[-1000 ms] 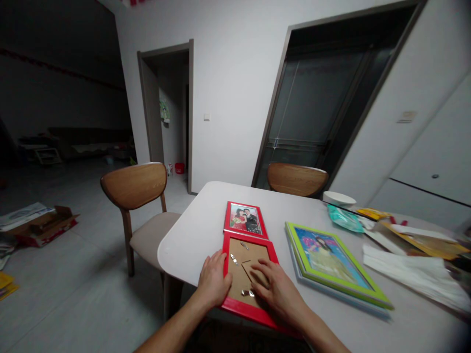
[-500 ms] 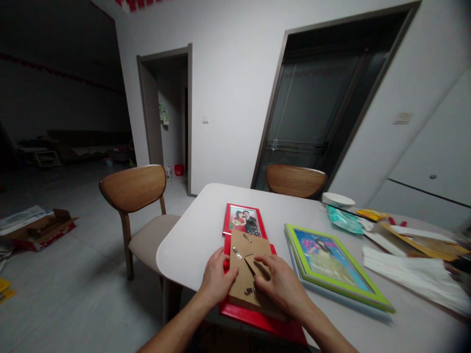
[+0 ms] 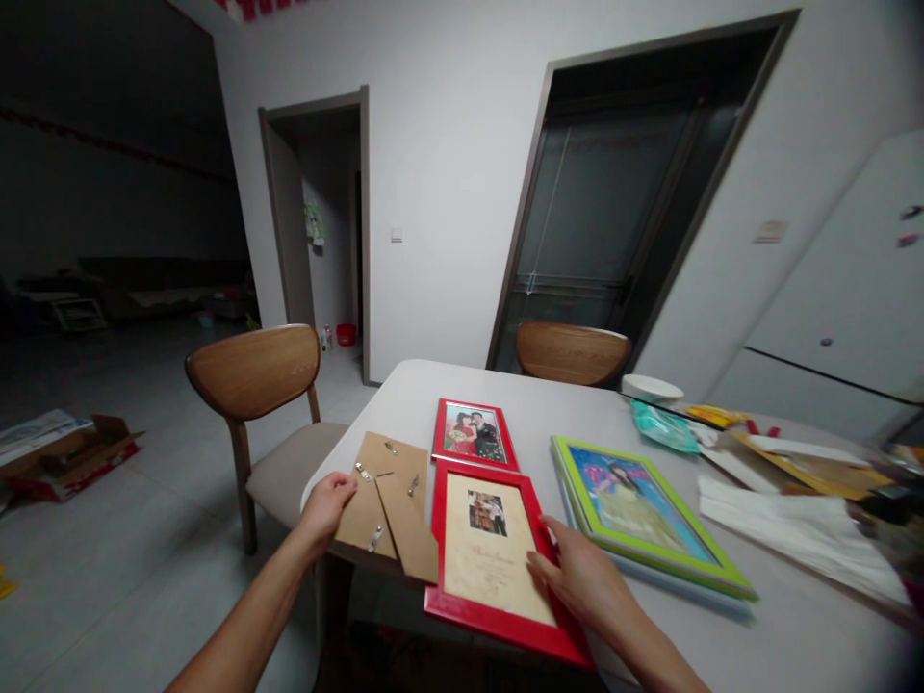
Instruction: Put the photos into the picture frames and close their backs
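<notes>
My left hand (image 3: 328, 512) pinches the left edge of a brown backing board (image 3: 368, 515) with metal clips and a partly raised stand flap. The board lies beside a red picture frame (image 3: 534, 630), its flap's lower corner at the frame's left side. Inside the frame shows a cream paper insert (image 3: 480, 568) with a small printed photo. My right hand (image 3: 588, 582) is closed about the frame's right edge, thumb over the insert; its other fingers are partly hidden. Just beyond lies a second red frame (image 3: 439, 433) holding a photo of a couple.
A green picture frame (image 3: 711, 568) rests on another frame to the right. Behind it are a white bowl (image 3: 652, 389), a teal packet (image 3: 664, 430), white wrapping (image 3: 794, 525) and yellow packaging. Wooden chairs stand left (image 3: 260, 375) and behind (image 3: 574, 354) the white table (image 3: 404, 395).
The backing board has come off the red frame and moved left with my left hand, uncovering the cream insert. My right hand has moved from the board to the frame's right edge.
</notes>
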`<state>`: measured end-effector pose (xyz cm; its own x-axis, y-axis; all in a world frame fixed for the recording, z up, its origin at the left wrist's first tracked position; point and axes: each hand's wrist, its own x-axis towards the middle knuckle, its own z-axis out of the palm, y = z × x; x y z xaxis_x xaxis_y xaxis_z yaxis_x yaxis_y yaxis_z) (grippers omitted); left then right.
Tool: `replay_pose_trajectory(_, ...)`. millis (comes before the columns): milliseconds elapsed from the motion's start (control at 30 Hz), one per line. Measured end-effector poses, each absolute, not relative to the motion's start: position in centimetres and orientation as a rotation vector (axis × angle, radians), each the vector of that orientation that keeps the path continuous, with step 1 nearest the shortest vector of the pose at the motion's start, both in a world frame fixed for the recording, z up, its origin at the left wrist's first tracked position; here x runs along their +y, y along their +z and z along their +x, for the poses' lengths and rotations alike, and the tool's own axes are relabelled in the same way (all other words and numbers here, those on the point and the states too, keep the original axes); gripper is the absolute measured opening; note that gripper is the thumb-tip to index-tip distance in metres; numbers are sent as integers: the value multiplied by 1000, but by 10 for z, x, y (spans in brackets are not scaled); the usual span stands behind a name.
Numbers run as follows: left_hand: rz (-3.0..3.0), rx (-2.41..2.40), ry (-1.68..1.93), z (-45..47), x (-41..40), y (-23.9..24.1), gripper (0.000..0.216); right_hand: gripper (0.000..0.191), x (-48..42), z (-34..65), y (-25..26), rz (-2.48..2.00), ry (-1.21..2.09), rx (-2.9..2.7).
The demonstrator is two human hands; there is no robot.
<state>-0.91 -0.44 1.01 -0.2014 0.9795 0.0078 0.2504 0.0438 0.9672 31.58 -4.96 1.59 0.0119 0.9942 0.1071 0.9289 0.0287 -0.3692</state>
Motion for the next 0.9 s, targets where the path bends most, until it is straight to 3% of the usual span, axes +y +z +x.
replay_pose_trajectory(200,1451,1751,1090,-29,0,5,15,55,-42,317,11,-2020,380,-1857)
replay_pose_trajectory(400,1757,1715,1125,16,-28,21,34,71,-48,317,24,-1670,1147,-1214)
replay_pose_trajectory(500,1916,1504,1053,70,-56,28,39,76,-57,308,40,-1445,1349,-947)
replay_pose_trajectory(600,2129,1189,958,120,-77,36,52,78,-61,300,57,-1382,1342,-885)
replay_pose_trajectory(900,2472,1016,1055,135,-81,56,37,83,-59,301,55,-1401,1226,-1057)
